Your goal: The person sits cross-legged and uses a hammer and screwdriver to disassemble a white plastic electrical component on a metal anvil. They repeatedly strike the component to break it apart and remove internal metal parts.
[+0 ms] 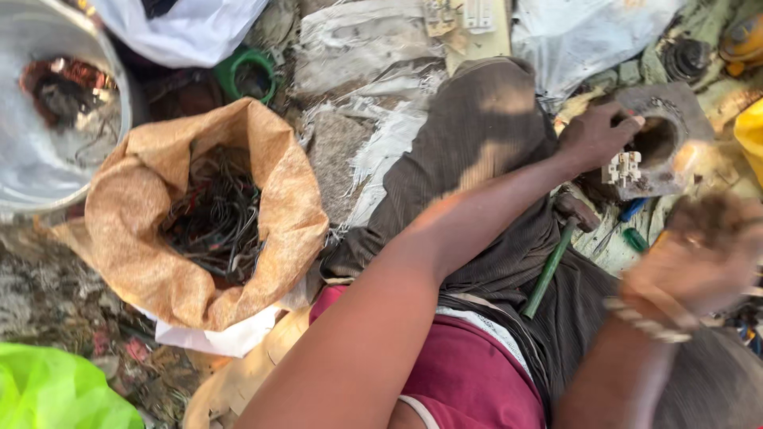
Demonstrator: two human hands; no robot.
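Head view: the left hand (596,135) is pressing a small white switch part (623,168) against the grey holed block (664,139), fingers narrow on it; the right hand (699,254) is blurring (grip unclear). A hammer (556,258) is lying unused; the part is looking intact.

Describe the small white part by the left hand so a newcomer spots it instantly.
Find the grey stone block with a round hole at upper right. The left hand rests on its near edge. Just beside its fingers sits the small white plastic pronged piece, the only white thing on the block.
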